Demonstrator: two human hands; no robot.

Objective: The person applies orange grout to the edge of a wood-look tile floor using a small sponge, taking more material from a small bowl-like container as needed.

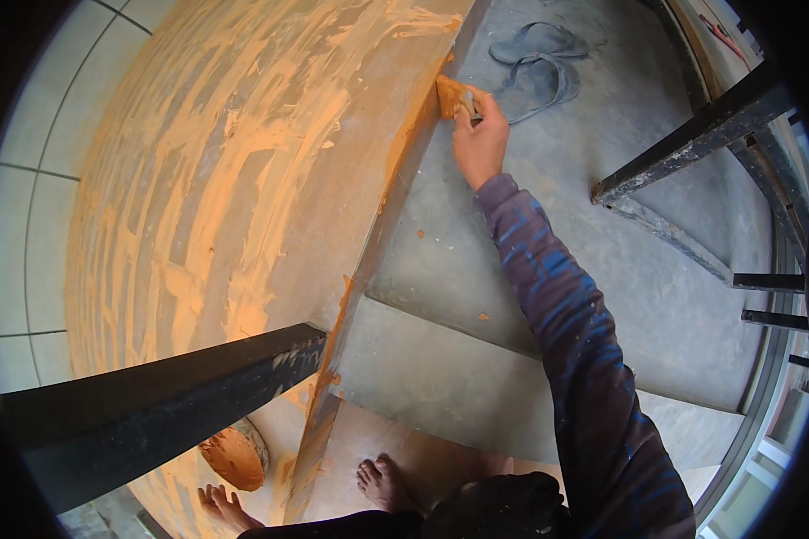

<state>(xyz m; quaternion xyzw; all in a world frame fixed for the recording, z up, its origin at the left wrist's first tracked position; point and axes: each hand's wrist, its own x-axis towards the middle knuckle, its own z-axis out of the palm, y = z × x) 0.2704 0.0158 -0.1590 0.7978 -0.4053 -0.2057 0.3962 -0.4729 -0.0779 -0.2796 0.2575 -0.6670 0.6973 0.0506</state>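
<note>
A wooden board [333,184] streaked with orange putty [189,296] takes up the left half of the head view. At the far part of its right edge, my right hand [482,139] pinches a small scraper [454,97] smeared with orange putty, its blade against the edge. More putty shows in patches along this edge. Near the lower left, my left hand [228,509] lies with its fingers apart and holds nothing. Just beyond those fingers is a round bowl [259,437] of orange putty, partly hidden by a black beam.
The thick black beam [180,382] crosses the lower left. A pair of flip-flops [539,76] lies on the grey floor [476,234], beside which stands a dark metal frame [692,139]. My bare foot [384,483] is below the grey step [449,377]. Pale tiles [50,251] border the left.
</note>
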